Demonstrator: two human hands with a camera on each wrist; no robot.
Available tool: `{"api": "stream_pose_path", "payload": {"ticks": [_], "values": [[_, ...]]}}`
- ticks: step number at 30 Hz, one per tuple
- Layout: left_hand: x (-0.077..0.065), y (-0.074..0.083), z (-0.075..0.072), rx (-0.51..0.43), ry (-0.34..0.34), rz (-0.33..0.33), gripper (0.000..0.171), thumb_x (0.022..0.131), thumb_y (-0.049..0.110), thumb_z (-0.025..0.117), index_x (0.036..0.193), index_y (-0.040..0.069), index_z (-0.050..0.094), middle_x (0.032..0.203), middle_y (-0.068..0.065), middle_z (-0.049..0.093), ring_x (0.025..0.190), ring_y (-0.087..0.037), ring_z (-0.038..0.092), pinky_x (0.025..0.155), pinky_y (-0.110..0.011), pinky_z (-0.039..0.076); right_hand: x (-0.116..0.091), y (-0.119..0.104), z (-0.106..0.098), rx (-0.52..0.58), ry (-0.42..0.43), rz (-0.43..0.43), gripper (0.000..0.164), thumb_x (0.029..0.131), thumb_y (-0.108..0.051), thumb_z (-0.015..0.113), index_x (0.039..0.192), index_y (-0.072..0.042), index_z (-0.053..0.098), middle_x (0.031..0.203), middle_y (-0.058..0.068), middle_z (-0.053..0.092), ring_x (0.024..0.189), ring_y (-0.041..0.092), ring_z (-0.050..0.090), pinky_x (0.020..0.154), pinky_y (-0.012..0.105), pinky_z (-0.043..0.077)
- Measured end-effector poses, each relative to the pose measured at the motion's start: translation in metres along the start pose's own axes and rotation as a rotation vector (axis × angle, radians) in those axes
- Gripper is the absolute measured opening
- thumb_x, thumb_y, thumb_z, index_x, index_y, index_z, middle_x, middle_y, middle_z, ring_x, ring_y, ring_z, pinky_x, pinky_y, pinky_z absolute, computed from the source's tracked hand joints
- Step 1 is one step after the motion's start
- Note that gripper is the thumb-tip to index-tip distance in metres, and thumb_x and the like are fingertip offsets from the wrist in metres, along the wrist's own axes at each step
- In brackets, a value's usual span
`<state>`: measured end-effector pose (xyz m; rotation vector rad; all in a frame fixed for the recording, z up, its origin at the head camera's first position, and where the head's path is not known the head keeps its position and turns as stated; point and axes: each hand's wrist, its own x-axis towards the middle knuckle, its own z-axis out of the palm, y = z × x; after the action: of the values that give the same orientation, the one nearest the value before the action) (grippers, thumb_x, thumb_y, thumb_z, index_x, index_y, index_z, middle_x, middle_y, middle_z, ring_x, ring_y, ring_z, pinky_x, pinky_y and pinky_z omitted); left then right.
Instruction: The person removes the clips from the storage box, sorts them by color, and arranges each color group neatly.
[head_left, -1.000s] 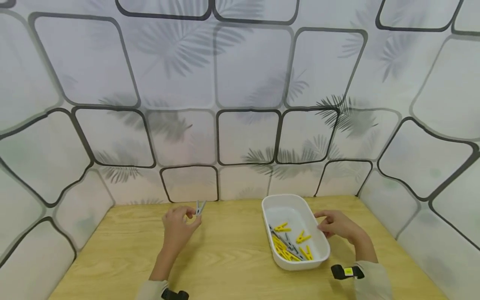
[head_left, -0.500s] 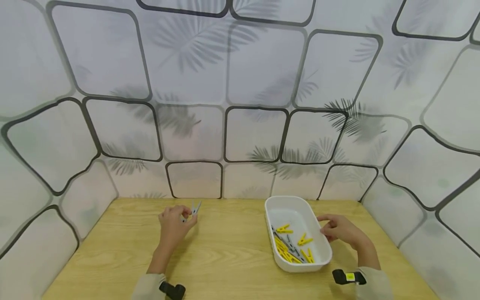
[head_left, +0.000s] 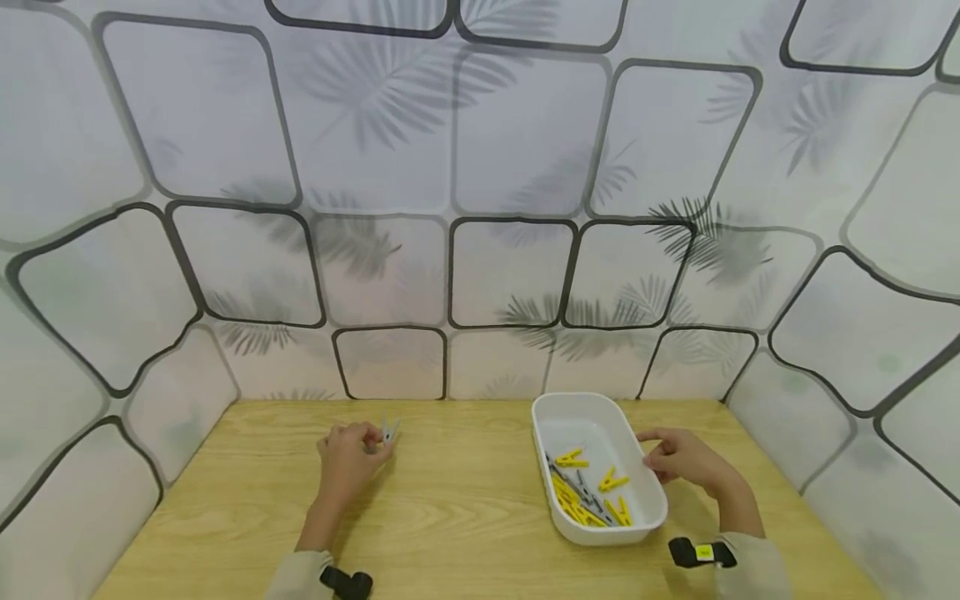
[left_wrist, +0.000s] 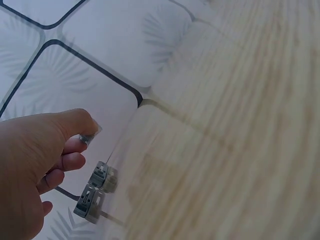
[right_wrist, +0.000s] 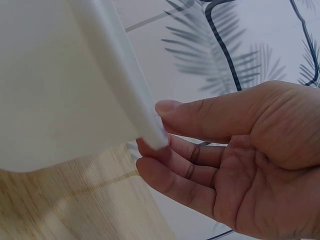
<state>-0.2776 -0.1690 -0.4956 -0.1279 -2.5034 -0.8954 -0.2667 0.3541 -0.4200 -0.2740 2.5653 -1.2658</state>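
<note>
The left hand (head_left: 347, 458) pinches a gray clothespin (head_left: 389, 432) near the patterned wall (head_left: 510, 271); the right hand (head_left: 690, 460) grips the white tray (head_left: 600, 536) on the desk (head_left: 450, 500), yellow pegs (head_left: 612, 481) and gray pegs (head_left: 588, 493) inside.

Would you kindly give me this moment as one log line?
left hand: pinches gray clothespin | right hand: touches white tub | in tub: yellow clothespins, other gray clothespins | tub on: table
</note>
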Motion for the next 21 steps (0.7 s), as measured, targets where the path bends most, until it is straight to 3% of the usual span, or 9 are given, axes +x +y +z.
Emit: {"api": "stream_pose_path", "payload": {"ticks": [8,16,21], "values": [[0.003,0.003,0.002,0.019,-0.054,-0.083,0.017,0.085,0.022,0.082,0.083,0.010,0.071,0.082,-0.005,0.068,0.088,-0.029,0.052,0.093,-0.060,0.030,0.007,-0.001,-0.007,0.013,-0.017,-0.025,0.051,0.099,-0.005,0.059,0.141,0.018,0.042,0.093,0.016,0.070,0.081,0.025,0.071,0.075,0.043,0.061],[0.003,0.003,0.005,0.074,-0.031,-0.071,0.021,0.084,0.023,0.083,0.077,0.012,0.067,0.080,-0.005,0.061,0.083,-0.028,0.050,0.088,-0.060,0.032,0.011,0.000,-0.011,0.013,-0.023,-0.022,0.052,0.099,-0.006,0.060,0.141,0.018,0.042,0.094,0.016,0.070,0.080,0.025,0.071,0.075,0.045,0.061],[0.004,0.002,0.004,0.078,-0.056,-0.096,0.021,0.084,0.025,0.082,0.078,0.012,0.067,0.081,-0.006,0.061,0.084,-0.030,0.051,0.089,-0.061,0.032,0.013,-0.003,-0.013,0.011,-0.028,-0.012,0.052,0.099,-0.005,0.060,0.141,0.018,0.042,0.094,0.016,0.071,0.080,0.025,0.071,0.076,0.047,0.061]]}}
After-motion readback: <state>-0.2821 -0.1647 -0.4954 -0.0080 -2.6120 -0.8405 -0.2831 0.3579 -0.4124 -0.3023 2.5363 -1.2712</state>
